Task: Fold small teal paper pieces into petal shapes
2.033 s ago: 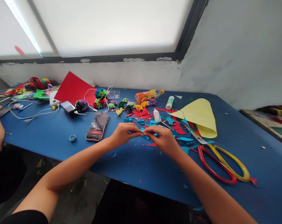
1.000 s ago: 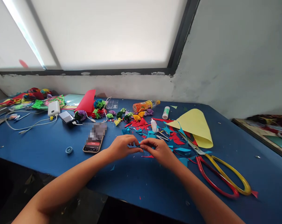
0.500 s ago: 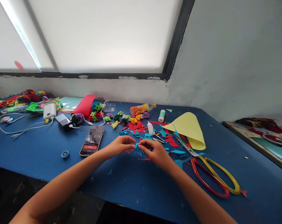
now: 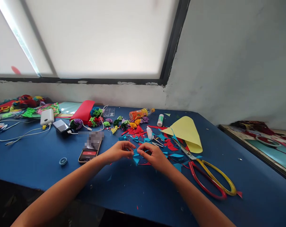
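Observation:
A small folded piece of blue paper (image 4: 136, 158) hangs between my two hands above the table's front half. My right hand (image 4: 151, 155) pinches its upper edge between thumb and forefinger. From the other side, the curved fingers of my left hand (image 4: 122, 150) close on the same paper, its thumb low and the fingertips at the paper's edge. Just beyond lie blue and red paper scraps (image 4: 170, 145), with a small white glue bottle (image 4: 149, 132) standing among them. Large scissors (image 4: 205, 171) with one red and one yellow handle rest right of my right hand.
A phone (image 4: 90, 148) and a round blue cap (image 4: 63, 161) lie left of my hands. Behind are an orange-labelled bottle (image 4: 141, 113), a glue stick (image 4: 160, 120) and folded paper pieces (image 4: 114, 129). A curled yellow sheet (image 4: 187, 132) lies right; a power bank (image 4: 47, 117) with cables sits left.
The view has shifted slightly. The blue paper now hangs lower and shows more of its surface between my hands, which stay close together.

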Action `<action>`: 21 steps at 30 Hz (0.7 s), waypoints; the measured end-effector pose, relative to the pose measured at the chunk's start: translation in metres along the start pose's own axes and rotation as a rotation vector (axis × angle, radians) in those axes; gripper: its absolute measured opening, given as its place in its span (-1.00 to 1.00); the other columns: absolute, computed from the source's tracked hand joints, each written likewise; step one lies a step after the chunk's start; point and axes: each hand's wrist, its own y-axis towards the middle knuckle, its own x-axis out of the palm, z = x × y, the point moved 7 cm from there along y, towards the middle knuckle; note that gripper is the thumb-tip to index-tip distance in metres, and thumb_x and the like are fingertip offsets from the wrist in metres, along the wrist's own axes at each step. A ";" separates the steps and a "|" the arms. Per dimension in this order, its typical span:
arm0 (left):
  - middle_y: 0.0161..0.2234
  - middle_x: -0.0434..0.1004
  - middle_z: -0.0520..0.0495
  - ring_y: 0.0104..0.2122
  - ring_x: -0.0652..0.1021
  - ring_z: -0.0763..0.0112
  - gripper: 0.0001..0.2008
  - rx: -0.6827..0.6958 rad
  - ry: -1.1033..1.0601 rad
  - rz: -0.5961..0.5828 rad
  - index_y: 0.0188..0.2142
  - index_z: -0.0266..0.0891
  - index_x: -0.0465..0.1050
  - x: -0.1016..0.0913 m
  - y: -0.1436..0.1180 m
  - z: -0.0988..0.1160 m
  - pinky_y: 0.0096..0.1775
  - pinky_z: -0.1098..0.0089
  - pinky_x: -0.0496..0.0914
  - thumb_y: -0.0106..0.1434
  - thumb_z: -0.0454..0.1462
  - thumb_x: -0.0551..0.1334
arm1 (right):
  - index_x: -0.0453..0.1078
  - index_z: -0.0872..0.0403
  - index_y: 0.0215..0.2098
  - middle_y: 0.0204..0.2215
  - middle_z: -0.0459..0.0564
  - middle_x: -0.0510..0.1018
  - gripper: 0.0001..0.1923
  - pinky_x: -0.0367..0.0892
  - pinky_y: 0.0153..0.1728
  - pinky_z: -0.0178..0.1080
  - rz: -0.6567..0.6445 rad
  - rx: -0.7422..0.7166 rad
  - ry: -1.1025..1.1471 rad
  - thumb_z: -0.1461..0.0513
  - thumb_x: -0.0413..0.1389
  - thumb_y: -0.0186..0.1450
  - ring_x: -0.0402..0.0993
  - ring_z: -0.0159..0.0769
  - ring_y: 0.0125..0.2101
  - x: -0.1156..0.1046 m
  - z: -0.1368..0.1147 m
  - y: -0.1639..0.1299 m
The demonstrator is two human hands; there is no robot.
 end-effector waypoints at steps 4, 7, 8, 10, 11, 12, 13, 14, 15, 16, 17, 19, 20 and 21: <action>-0.45 0.45 0.01 -0.49 0.45 0.52 -0.65 -0.005 0.070 -0.142 -0.21 -0.32 0.36 0.008 -0.001 -0.005 -0.36 0.44 0.35 0.00 -0.28 0.33 | 0.40 0.13 -0.32 -0.40 -0.04 0.46 -0.81 0.26 -0.42 -0.33 -0.108 0.116 0.061 0.17 0.10 0.17 0.35 -0.34 -0.41 0.011 0.014 -0.002; -0.45 0.45 0.02 -0.48 0.45 0.50 -0.62 -0.031 0.115 -0.162 -0.20 -0.32 0.34 0.008 -0.001 -0.009 -0.38 0.43 0.33 -0.02 -0.27 0.34 | 0.40 0.14 -0.29 -0.48 -0.09 0.44 -0.83 0.23 -0.45 -0.35 -0.250 0.161 0.078 0.25 0.12 0.14 0.34 -0.37 -0.46 0.025 0.020 -0.006; -0.46 0.44 0.03 -0.49 0.44 0.50 -0.62 -0.039 0.136 -0.161 -0.19 -0.31 0.33 0.008 -0.001 -0.010 -0.39 0.44 0.32 -0.02 -0.26 0.33 | 0.41 0.14 -0.29 -0.51 -0.10 0.43 -0.85 0.22 -0.46 -0.36 -0.284 0.160 0.066 0.27 0.12 0.14 0.33 -0.38 -0.48 0.028 0.021 -0.007; -0.48 0.44 0.04 -0.51 0.43 0.50 -0.63 -0.050 0.176 -0.165 -0.18 -0.31 0.33 0.007 -0.001 -0.011 -0.41 0.44 0.30 0.01 -0.25 0.31 | 0.41 0.14 -0.31 -0.53 -0.11 0.42 -0.88 0.21 -0.45 -0.36 -0.312 0.140 0.017 0.31 0.09 0.16 0.33 -0.39 -0.49 0.033 0.020 -0.008; -0.48 0.44 0.04 -0.51 0.43 0.50 -0.64 -0.053 0.193 -0.173 -0.18 -0.31 0.33 0.007 -0.002 -0.011 -0.41 0.45 0.30 0.02 -0.25 0.30 | 0.42 0.14 -0.33 -0.53 -0.10 0.43 -0.90 0.20 -0.45 -0.36 -0.308 0.121 -0.024 0.32 0.08 0.17 0.34 -0.39 -0.49 0.033 0.019 -0.008; -0.47 0.45 0.03 -0.49 0.44 0.49 -0.64 -0.053 0.213 -0.183 -0.17 -0.31 0.33 0.008 -0.002 -0.010 -0.40 0.45 0.29 0.03 -0.26 0.30 | 0.43 0.13 -0.35 -0.52 -0.09 0.44 -0.91 0.20 -0.43 -0.36 -0.294 0.095 -0.081 0.33 0.08 0.18 0.34 -0.38 -0.48 0.033 0.018 -0.008; -0.45 0.46 0.02 -0.46 0.45 0.47 -0.63 -0.050 0.236 -0.193 -0.16 -0.31 0.33 0.008 -0.003 -0.010 -0.38 0.45 0.30 0.03 -0.27 0.30 | 0.43 0.12 -0.37 -0.49 -0.08 0.45 -0.92 0.20 -0.41 -0.35 -0.272 0.065 -0.147 0.33 0.09 0.18 0.35 -0.37 -0.47 0.032 0.016 -0.008; -0.43 0.47 0.00 -0.43 0.47 0.45 -0.62 -0.046 0.265 -0.199 -0.15 -0.31 0.33 0.008 -0.004 -0.009 -0.37 0.44 0.31 0.02 -0.28 0.31 | 0.44 0.12 -0.39 -0.47 -0.07 0.46 -0.93 0.21 -0.39 -0.35 -0.250 0.034 -0.215 0.34 0.10 0.18 0.36 -0.37 -0.44 0.030 0.015 -0.007; -0.40 0.48 -0.01 -0.40 0.48 0.43 -0.60 -0.038 0.303 -0.198 -0.14 -0.31 0.33 0.009 -0.004 -0.009 -0.34 0.44 0.31 0.01 -0.30 0.31 | 0.45 0.12 -0.40 -0.44 -0.06 0.46 -0.93 0.21 -0.38 -0.34 -0.231 0.006 -0.278 0.35 0.12 0.17 0.37 -0.36 -0.42 0.029 0.014 -0.007; -0.39 0.48 -0.02 -0.38 0.48 0.42 -0.60 -0.027 0.351 -0.186 -0.13 -0.31 0.34 0.008 -0.005 -0.009 -0.33 0.43 0.32 0.01 -0.31 0.31 | 0.45 0.11 -0.41 -0.42 -0.06 0.46 -0.93 0.21 -0.36 -0.35 -0.220 -0.017 -0.330 0.36 0.13 0.16 0.37 -0.36 -0.41 0.029 0.013 -0.006; -0.40 0.48 -0.01 -0.38 0.48 0.42 -0.63 -0.015 0.410 -0.166 -0.15 -0.31 0.36 0.008 -0.005 -0.008 -0.33 0.44 0.32 0.02 -0.31 0.31 | 0.46 0.11 -0.40 -0.40 -0.05 0.46 -0.93 0.21 -0.36 -0.35 -0.220 -0.038 -0.368 0.36 0.13 0.16 0.37 -0.36 -0.40 0.028 0.013 -0.006; -0.44 0.47 0.01 -0.42 0.47 0.43 -0.73 0.007 0.544 -0.124 -0.20 -0.30 0.40 0.007 -0.005 -0.008 -0.36 0.46 0.30 0.05 -0.32 0.27 | 0.46 0.11 -0.38 -0.40 -0.05 0.46 -0.93 0.22 -0.37 -0.36 -0.243 -0.072 -0.427 0.35 0.13 0.18 0.38 -0.37 -0.40 0.030 0.013 -0.007; -0.47 0.46 0.02 -0.44 0.46 0.44 -0.77 0.017 0.613 -0.105 -0.23 -0.30 0.41 0.007 -0.005 -0.008 -0.39 0.47 0.29 0.07 -0.33 0.26 | 0.47 0.11 -0.37 -0.40 -0.04 0.45 -0.93 0.22 -0.38 -0.37 -0.256 -0.089 -0.458 0.34 0.13 0.20 0.38 -0.37 -0.41 0.031 0.012 -0.008; -0.48 0.45 0.03 -0.45 0.44 0.45 -0.81 0.028 0.682 -0.088 -0.26 -0.30 0.43 0.007 -0.005 -0.007 -0.41 0.48 0.27 0.08 -0.33 0.25 | 0.47 0.11 -0.35 -0.39 -0.04 0.45 -0.92 0.21 -0.39 -0.37 -0.264 -0.109 -0.494 0.32 0.12 0.21 0.37 -0.37 -0.41 0.031 0.011 -0.008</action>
